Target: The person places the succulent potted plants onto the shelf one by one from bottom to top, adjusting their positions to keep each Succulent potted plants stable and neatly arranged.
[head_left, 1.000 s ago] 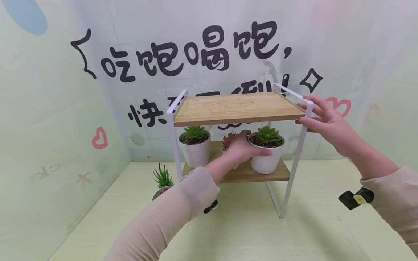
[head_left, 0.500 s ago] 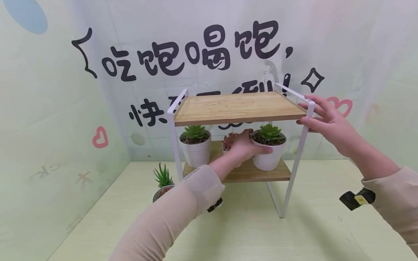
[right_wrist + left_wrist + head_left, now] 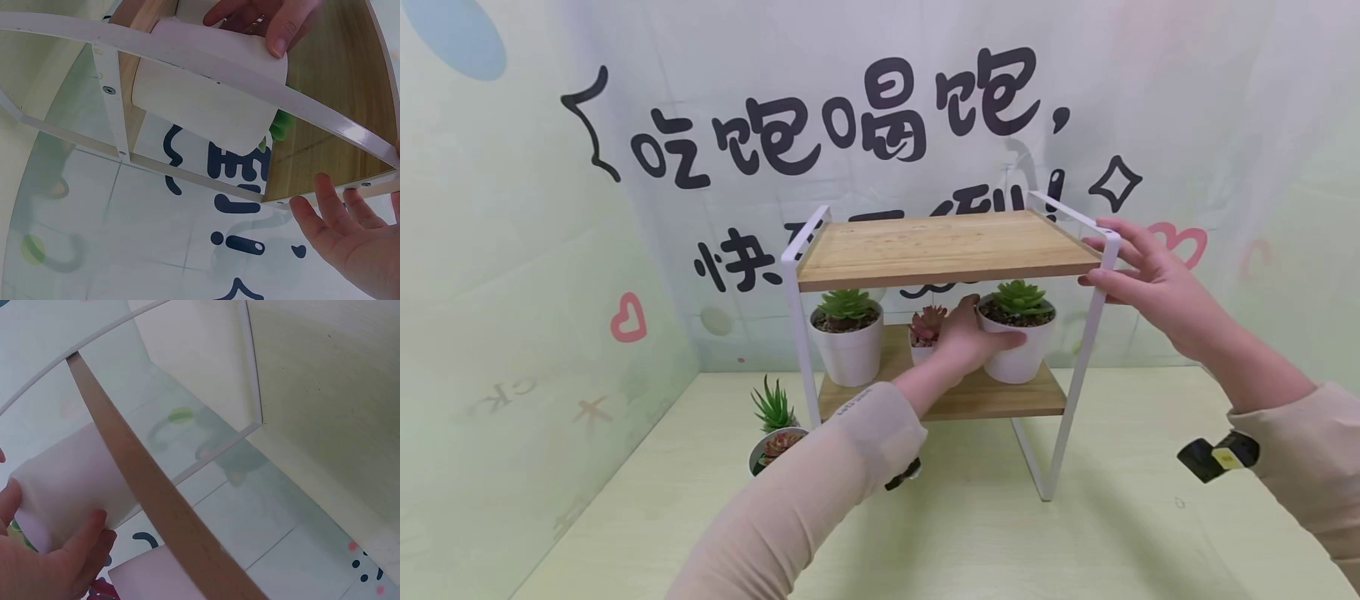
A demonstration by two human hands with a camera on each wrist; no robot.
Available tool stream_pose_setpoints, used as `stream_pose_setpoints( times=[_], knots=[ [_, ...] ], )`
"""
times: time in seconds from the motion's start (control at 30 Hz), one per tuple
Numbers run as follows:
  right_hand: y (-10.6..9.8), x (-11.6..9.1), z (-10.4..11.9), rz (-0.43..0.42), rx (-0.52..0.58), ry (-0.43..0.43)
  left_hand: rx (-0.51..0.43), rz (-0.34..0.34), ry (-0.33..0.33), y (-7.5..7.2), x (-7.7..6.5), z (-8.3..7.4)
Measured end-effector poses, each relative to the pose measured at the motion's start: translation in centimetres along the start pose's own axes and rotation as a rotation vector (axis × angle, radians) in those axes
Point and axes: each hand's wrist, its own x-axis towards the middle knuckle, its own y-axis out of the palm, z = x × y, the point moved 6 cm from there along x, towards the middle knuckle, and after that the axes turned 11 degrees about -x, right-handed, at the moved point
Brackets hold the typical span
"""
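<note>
My left hand (image 3: 964,337) reaches between the two boards of a two-tier shelf rack (image 3: 955,242) and grips a white-potted green succulent (image 3: 1017,357) at the right of the lower board. In the left wrist view, thumb and fingers spread around the white pot (image 3: 75,481). My right hand (image 3: 1172,287) holds the rack's upper right front corner, thumb in front and fingers over the white metal rail. A second green succulent in a white pot (image 3: 852,357) stands at the lower board's left end. Between them, a smaller red succulent (image 3: 929,323) is partly hidden by my left hand.
On the table (image 3: 1045,550), left of the rack, stands a spiky green plant (image 3: 773,407) beside a pot with a reddish succulent (image 3: 778,446), partly behind my left sleeve. A printed backdrop (image 3: 880,33) rises behind, with side panels left and right.
My left hand has moved the green succulent's pot farther back on the lower board, so its base appears higher. More of the red succulent shows. The right hand stays at the corner.
</note>
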Motion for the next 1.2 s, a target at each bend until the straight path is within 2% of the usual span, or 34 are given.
stream_pose_setpoints(
  times=[0.37, 0.5, 0.6, 0.67, 0.87, 1.03, 1.2],
  knots=[
    [0.3, 0.2, 0.5, -0.005, -0.031, 0.019, -0.041, -0.027, -0.003, -0.1, -0.2, 0.2],
    [0.4, 0.3, 0.5, -0.002, -0.007, 0.011, -0.052, -0.026, -0.005, -0.5, -0.8, 0.3],
    [0.5, 0.3, 0.4, -0.002, 0.020, 0.007, -0.049, 0.001, 0.011, -1.2, -1.9, 0.2],
    [0.4, 0.3, 0.4, -0.001, 0.038, 0.004, -0.079, 0.032, 0.012, -1.8, -2.8, 0.1],
    [0.3, 0.1, 0.2, -0.001, 0.064, -0.005, -0.281, 0.180, -0.026, -4.3, -5.6, -0.4],
    [0.2, 0.0, 0.1, -0.005, 0.101, -0.015, -0.307, 0.208, 0.076, -7.3, -7.6, -2.6],
    [0.2, 0.0, -0.2, -0.005, 0.124, -0.021, -0.255, 0.194, 0.169, -11.0, -9.0, -5.5]
  ],
)
